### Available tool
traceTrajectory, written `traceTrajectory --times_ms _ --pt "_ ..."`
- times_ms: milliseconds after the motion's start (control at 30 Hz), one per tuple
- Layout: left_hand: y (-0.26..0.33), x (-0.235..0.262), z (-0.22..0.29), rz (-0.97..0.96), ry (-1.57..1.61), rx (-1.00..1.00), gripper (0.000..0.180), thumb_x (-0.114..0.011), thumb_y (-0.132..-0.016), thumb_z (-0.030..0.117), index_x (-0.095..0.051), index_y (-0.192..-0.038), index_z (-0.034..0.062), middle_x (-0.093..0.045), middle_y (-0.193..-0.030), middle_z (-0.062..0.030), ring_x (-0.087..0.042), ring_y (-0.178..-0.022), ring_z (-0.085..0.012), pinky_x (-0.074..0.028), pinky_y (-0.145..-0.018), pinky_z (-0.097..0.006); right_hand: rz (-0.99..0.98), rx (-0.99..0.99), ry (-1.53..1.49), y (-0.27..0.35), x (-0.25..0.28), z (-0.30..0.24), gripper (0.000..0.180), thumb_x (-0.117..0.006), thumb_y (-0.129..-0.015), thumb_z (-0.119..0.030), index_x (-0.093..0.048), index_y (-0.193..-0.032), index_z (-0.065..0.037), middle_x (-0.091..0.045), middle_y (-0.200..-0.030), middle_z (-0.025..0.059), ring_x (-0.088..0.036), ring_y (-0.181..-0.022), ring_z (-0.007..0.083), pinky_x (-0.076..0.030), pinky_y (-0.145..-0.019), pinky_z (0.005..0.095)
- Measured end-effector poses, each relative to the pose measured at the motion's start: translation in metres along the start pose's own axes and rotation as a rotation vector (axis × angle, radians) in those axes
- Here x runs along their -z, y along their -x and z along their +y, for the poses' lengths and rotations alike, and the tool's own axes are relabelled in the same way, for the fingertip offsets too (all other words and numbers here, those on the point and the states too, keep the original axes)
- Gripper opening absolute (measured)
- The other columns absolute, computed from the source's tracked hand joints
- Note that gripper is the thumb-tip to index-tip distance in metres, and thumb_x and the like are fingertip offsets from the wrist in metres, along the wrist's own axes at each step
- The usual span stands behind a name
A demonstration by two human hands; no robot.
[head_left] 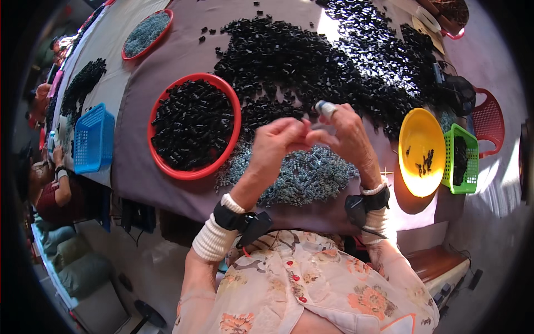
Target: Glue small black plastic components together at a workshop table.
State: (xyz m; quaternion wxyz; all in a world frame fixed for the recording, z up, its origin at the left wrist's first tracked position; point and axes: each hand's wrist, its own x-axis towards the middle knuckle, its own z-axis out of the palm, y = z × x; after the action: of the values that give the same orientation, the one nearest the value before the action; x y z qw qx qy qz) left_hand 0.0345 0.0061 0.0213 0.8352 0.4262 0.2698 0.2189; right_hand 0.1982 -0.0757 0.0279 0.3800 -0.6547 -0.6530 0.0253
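My left hand (277,142) and my right hand (346,133) meet above the table, fingertips close together. Both pinch, but whatever sits between the fingers is too small and blurred to name. A white and blue wrap (325,108) covers one finger of my right hand. Just beneath them lies a heap of small grey-blue pieces (303,178). Beyond it spreads a large pile of small black glossy pieces (278,55). To the left stands a red round basin (236,125) filled with black pieces. On the right, a yellow bowl (420,131) holds several black pieces.
A green basket (473,150) with black pieces stands beside the yellow bowl, near a red chair (492,122). A blue basket (94,139) and a red tray (127,57) of grey-blue pieces are at the left. Another person's arm (62,186) shows at the far left.
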Motion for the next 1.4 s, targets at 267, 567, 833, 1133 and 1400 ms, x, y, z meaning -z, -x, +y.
traceTrajectory --times_ms 267,567,833,1133,1400 --pt "0.021 0.098 0.031 0.59 0.304 -0.382 0.033 -0.053 -0.093 0.032 -0.06 -0.1 0.0008 -0.064 -0.083 -0.0089 -0.064 -0.073 -0.018 -0.055 -0.068 -0.031 -0.011 -0.352 -0.065 0.021 0.0 0.042 0.023 -0.07 -0.076 -0.016 -0.057 -0.083 0.001 -0.055 -0.07 0.0122 -0.055 -0.063 0.0283 -0.045 -0.06 0.0363" --pt "0.012 0.06 0.018 0.367 0.154 -0.183 0.02 -0.056 -0.091 0.021 -0.062 -0.094 0.002 -0.064 -0.076 -0.0061 -0.062 -0.065 -0.0144 -0.054 -0.061 -0.028 -0.183 -0.156 0.294 0.011 -0.032 0.043 0.018 -0.066 -0.073 -0.013 -0.061 -0.088 -0.003 -0.058 -0.078 0.0125 -0.059 -0.071 0.0291 -0.047 -0.063 0.0406" --pt "-0.004 0.019 0.001 0.198 -0.072 -0.069 0.018 -0.06 -0.089 0.016 -0.062 -0.099 0.0018 -0.065 -0.08 -0.0052 -0.062 -0.068 -0.0109 -0.052 -0.062 -0.023 -0.251 -0.022 0.427 0.009 -0.047 0.053 0.011 -0.063 -0.075 -0.014 -0.057 -0.077 -0.005 -0.058 -0.069 0.011 -0.059 -0.069 0.0266 -0.042 -0.063 0.0368" --pt "-0.018 0.015 -0.025 0.102 -0.166 0.013 0.024 -0.063 -0.086 0.009 -0.059 -0.106 -0.0018 -0.065 -0.089 -0.0081 -0.064 -0.075 -0.0132 -0.054 -0.066 -0.026 -0.108 -0.099 0.063 0.02 -0.028 0.035 0.018 -0.066 -0.077 -0.017 -0.056 -0.075 -0.002 -0.06 -0.069 0.012 -0.055 -0.064 0.0288 -0.042 -0.062 0.0377" --pt "-0.017 0.009 -0.031 0.003 -0.159 -0.127 0.024 -0.061 -0.085 0.006 -0.059 -0.107 -0.0041 -0.065 -0.089 -0.0088 -0.064 -0.077 -0.0134 -0.054 -0.068 -0.025 -0.117 -0.327 -0.355 0.019 -0.021 0.011 0.018 -0.065 -0.08 -0.015 -0.061 -0.09 -0.001 -0.061 -0.074 0.0129 -0.057 -0.064 0.0262 -0.045 -0.057 0.0343"
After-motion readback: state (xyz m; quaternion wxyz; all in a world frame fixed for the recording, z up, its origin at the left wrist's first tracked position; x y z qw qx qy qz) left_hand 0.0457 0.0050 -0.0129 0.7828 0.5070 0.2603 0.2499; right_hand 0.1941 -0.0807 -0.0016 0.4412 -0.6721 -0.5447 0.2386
